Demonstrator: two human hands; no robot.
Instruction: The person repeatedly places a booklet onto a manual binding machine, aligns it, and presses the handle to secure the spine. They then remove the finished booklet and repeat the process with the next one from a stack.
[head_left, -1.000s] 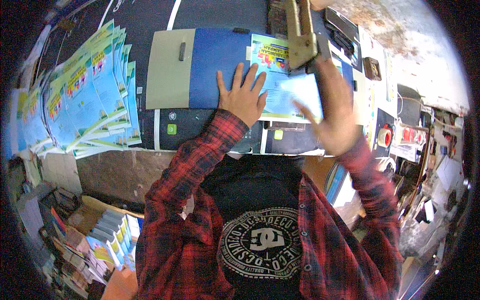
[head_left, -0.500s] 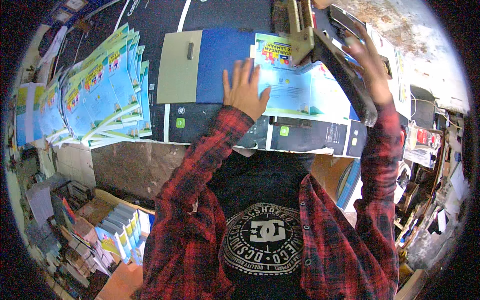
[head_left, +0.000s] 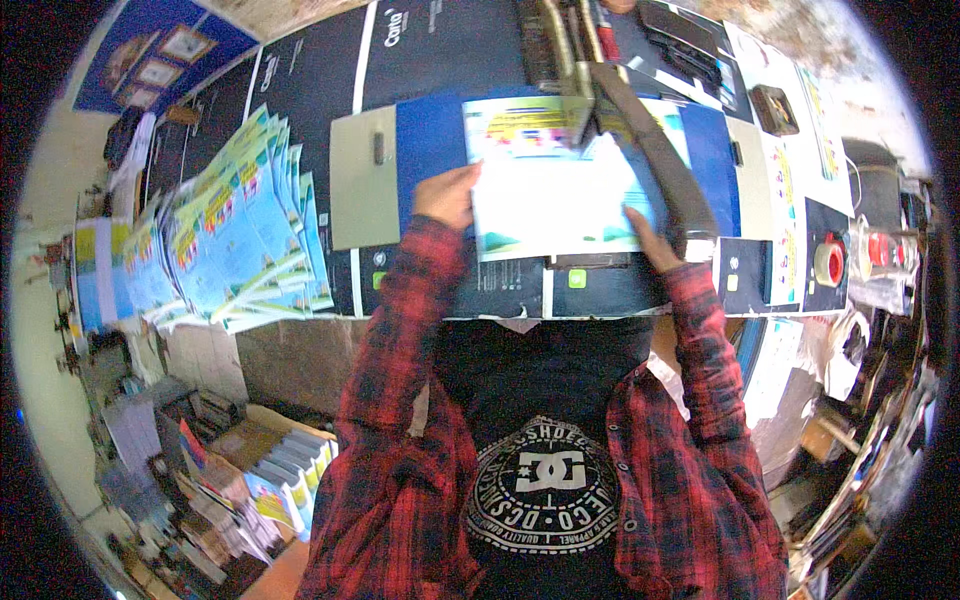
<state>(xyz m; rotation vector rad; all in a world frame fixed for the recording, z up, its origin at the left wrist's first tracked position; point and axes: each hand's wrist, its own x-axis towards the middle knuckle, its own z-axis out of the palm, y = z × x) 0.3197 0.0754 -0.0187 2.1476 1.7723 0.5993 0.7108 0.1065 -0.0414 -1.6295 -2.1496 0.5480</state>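
A light blue and yellow printed sheet [head_left: 545,215], blurred and overexposed, lies over a flat blue and beige board [head_left: 362,185]. My left hand [head_left: 448,198] is closed on its left edge. At its lower right edge, my right hand [head_left: 652,242] grips it, with part of the fingers hidden. The dark lever arm [head_left: 655,150] of a bench machine, which looks like a long-arm stapler, slants over the sheet's right part. Its metal head [head_left: 582,120] stands over the sheet's upper edge. Whether the head touches the paper I cannot tell.
Several fanned piles of similar printed booklets [head_left: 225,215] lie left on the black-covered table [head_left: 430,60]. A red tape roll [head_left: 830,262] sits at the right, with a small metal box [head_left: 775,110] farther back. An open carton of booklets [head_left: 290,475] stands below left.
My right hand has come down from beside the lever arm to the sheet's right edge. My left hand, earlier spread flat, now grips the left edge. The sheet looks shifted left; the view moved too.
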